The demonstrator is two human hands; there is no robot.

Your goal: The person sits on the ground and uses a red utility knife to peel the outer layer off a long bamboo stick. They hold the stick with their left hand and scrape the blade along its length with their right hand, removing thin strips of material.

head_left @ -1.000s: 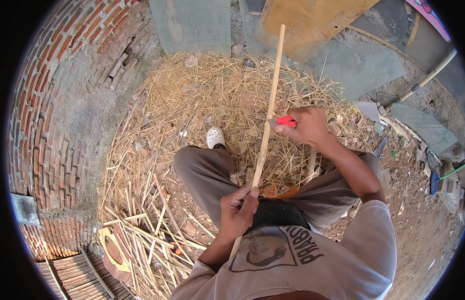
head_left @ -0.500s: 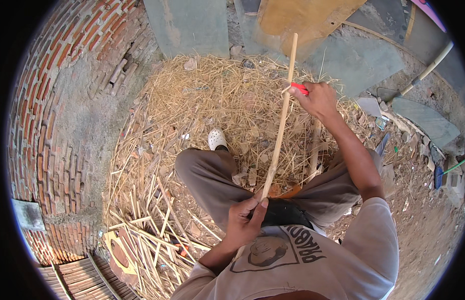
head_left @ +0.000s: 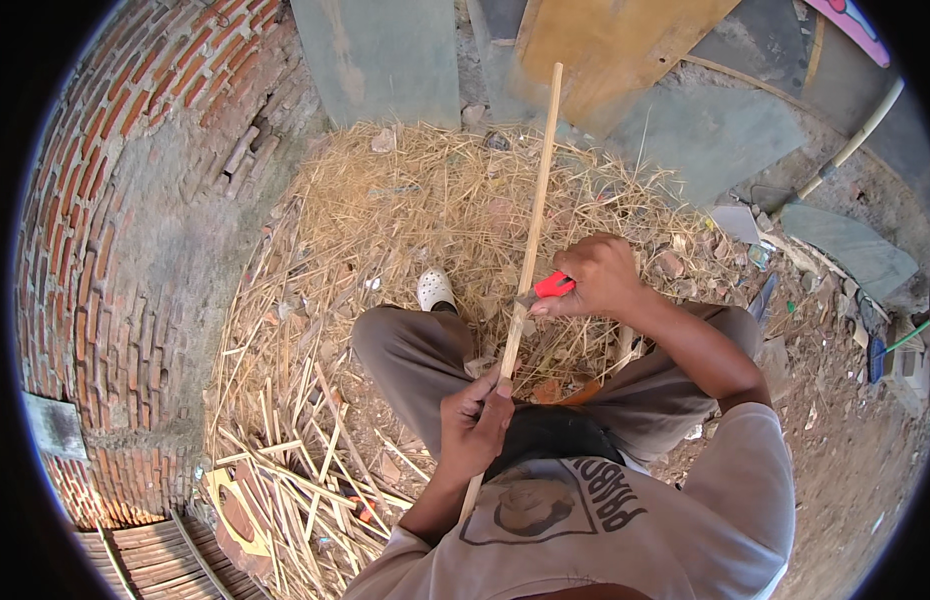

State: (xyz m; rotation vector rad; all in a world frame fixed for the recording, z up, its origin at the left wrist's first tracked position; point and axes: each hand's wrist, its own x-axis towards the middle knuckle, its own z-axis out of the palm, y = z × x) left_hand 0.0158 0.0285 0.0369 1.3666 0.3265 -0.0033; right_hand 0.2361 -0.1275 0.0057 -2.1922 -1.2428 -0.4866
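Observation:
A long pale strip of wood or bamboo (head_left: pixel 542 190) slants up and away from my lap. My left hand (head_left: pixel 475 422) is closed around its lower part, and the near end passes below that hand toward my shirt. Against the strip's middle rests the short blade of a red-handled knife (head_left: pixel 555 285). My right hand (head_left: pixel 603 272) grips this knife, with part of the handle hidden in the fingers. Curly shavings (head_left: pixel 405 205) cover the ground beyond my legs.
Many split strips (head_left: pixel 315 465) lie heaped at the left of my lap. A brick wall (head_left: pixel 105 250) rises on the left. Flat grey panels (head_left: pixel 380 65) and a brown board (head_left: pixel 615 55) stand at the far side. My white clog (head_left: pixel 435 290) rests among the shavings.
My right hand has drawn the knife down the strip toward me, from near its upper part to the middle. The strip and my left hand have shifted slightly left.

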